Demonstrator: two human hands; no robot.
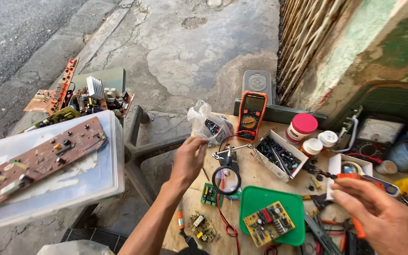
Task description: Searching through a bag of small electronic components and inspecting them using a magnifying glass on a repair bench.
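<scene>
While the head view looks down on a cluttered wooden counter (256, 177), left hand (188, 159) reaches out over its near-left edge, fingers loosely curled and apart, holding nothing I can make out. Fingertips sit just below a clear plastic bag (207, 123) of small dark parts; can't tell if they touch it.

Right hand (383, 218) is at lower right, grip clamped on an orange-handled tool (352, 176), its dark shaft pointing left toward a white box of components (279, 156).

Between the hands: a helping-hand stand with magnifier lens (226, 180), a red wire looping under it. Just right of the lens, a green plastic lid (272, 215) carries a yellow circuit board (268, 223). A small green board (208, 194) lies left of the lens, another small board (202, 226) nearer the counter edge.

Farther back: orange-and-black multimeter (251, 114) propped upright, red-lidded jar (301, 127), two smaller white-capped jars (320, 141) beside it, analog meter (378, 132) at far right.

Left of the counter, well apart: a long brown circuit board (38, 160) lies on a translucent plastic bin lid (86, 179), more boards with a heatsink (93, 94) behind it on the concrete pavement (190, 52).
</scene>
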